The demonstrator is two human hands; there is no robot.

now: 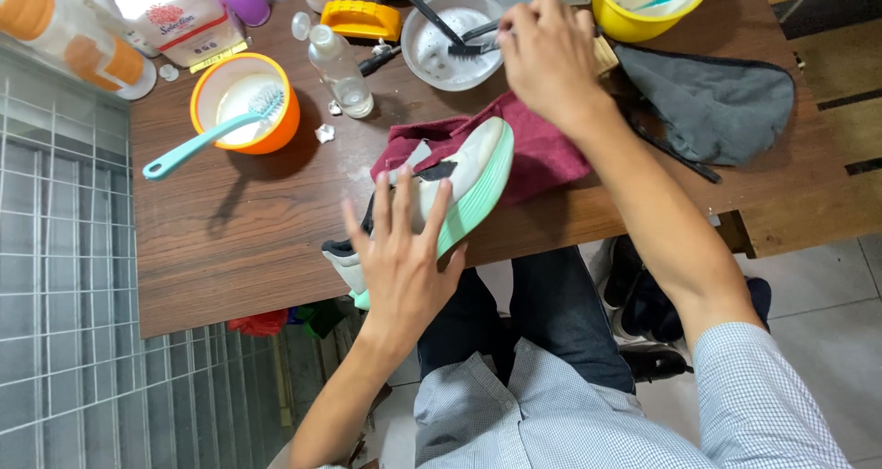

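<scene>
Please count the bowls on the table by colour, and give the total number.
Orange bowl: 1, with a teal brush in it
Grey bowl: 1, the right hand beside it
Yellow bowl: 1
Total: 3 bowls

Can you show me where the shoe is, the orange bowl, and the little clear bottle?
shoe [478,170]: head view, on its white side above the mint-green sole.
orange bowl [206,118]: head view, on its orange rim, left side.
clear bottle [342,72]: head view, on its see-through body.
</scene>
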